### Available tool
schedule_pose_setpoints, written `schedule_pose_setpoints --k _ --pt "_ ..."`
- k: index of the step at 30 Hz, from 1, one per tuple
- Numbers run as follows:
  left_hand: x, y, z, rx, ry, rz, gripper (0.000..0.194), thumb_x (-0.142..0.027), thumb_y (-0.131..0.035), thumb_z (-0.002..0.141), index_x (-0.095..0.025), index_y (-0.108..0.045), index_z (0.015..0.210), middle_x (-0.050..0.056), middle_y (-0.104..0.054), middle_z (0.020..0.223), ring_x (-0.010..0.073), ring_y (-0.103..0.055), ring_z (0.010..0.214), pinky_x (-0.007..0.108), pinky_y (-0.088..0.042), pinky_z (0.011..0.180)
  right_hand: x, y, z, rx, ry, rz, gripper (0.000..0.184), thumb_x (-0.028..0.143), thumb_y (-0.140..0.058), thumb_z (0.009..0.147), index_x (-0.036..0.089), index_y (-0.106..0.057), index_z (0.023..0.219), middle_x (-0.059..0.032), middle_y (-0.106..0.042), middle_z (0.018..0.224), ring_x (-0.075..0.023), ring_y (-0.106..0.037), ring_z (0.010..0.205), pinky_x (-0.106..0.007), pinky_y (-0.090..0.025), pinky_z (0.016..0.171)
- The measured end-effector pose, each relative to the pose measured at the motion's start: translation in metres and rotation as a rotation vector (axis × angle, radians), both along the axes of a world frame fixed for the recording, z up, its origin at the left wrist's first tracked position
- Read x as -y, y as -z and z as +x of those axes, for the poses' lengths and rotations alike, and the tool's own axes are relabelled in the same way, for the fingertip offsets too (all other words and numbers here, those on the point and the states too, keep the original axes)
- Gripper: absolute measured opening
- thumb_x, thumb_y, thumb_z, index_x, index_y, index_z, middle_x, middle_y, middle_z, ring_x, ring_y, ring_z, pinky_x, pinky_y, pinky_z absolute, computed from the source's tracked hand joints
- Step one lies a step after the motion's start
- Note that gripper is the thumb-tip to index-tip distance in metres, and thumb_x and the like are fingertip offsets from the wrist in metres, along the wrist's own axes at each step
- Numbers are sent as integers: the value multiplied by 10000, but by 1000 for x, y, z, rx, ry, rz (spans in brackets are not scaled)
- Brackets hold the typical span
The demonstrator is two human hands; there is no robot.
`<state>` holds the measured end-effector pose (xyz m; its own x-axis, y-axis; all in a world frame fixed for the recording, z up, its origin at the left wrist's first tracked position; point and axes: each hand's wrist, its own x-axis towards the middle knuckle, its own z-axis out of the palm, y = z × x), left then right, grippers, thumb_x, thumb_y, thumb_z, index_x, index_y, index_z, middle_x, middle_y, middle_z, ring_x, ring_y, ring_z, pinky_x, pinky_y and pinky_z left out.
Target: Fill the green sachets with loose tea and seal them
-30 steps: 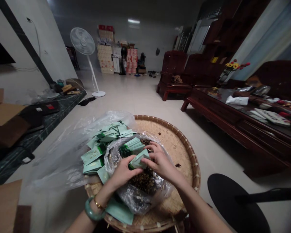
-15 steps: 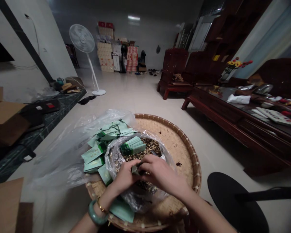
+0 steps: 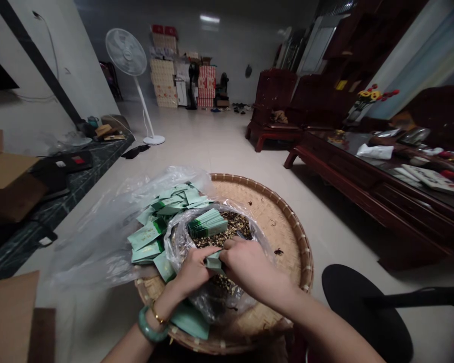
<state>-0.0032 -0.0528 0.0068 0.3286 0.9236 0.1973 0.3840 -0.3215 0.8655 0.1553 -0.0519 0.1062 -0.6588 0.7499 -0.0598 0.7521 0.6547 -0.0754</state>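
Both hands meet over a clear plastic bag point(image 3: 181, 237) of dark loose tea point(image 3: 236, 222) lying in a round woven bamboo tray point(image 3: 287, 222). My left hand point(image 3: 192, 272), a green bangle on its wrist, pinches a small green packet point(image 3: 214, 262). My right hand point(image 3: 245, 264) is closed on the same packet from the other side. A stack of green packets point(image 3: 207, 223) stands inside the bag on the tea. More green packets point(image 3: 157, 222) lie heaped to the left on a clear plastic sheet point(image 3: 109, 232).
A black round stool point(image 3: 363, 312) stands at the right. A dark wooden table point(image 3: 382, 176) with papers runs along the right. A dark counter point(image 3: 75, 171) with cardboard boxes point(image 3: 7, 176) is at the left. A standing fan point(image 3: 130, 60) and stacked cartons point(image 3: 164, 75) are far back.
The packet, held open above the tea a second ago, is now pinched low between both closed hands. The view has dipped slightly.
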Motion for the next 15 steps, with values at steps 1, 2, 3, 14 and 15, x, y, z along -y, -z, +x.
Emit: schedule_pose_setpoints --k 1,2,3,14,15 --pt "-1 1 -1 -15 -13 -1 165 -105 -562 690 -137 -708 759 -10 -666 670 139 -574 626 213 -395 574 -4 1 -1 -28 -11 9 90 92 -634 772 129 -713 747 -88 -685 753 -192 -598 730 -267 -342 540" --pt "-3 2 -1 -25 -28 -3 133 -103 -566 680 -130 -691 717 -19 -640 642 130 -545 605 208 -370 554 -8 2 -1 -64 -22 8 80 109 -644 768 133 -711 731 -86 -683 756 -196 -593 758 -263 -354 553" --pt "-5 3 -2 -31 -41 -7 110 -101 -570 674 -125 -676 691 -26 -616 622 123 -522 592 205 -351 542 -12 3 -1 -108 -29 -5 73 127 -655 763 142 -710 716 -81 -683 761 -199 -589 784 -259 -366 569" --pt "-23 20 -8 108 -90 -40 168 -125 -669 673 -126 -709 837 5 -697 725 158 -610 657 230 -452 604 -42 4 22 -919 29 -446 82 214 -645 779 198 -717 745 -25 -701 830 -160 -633 784 -293 -476 725" --pt "-23 20 -9 114 -89 -18 214 -106 -669 662 -134 -717 868 15 -716 754 173 -638 693 246 -478 642 -41 3 23 -983 44 -473 77 229 -648 776 200 -713 749 -26 -699 832 -162 -634 787 -295 -479 715"
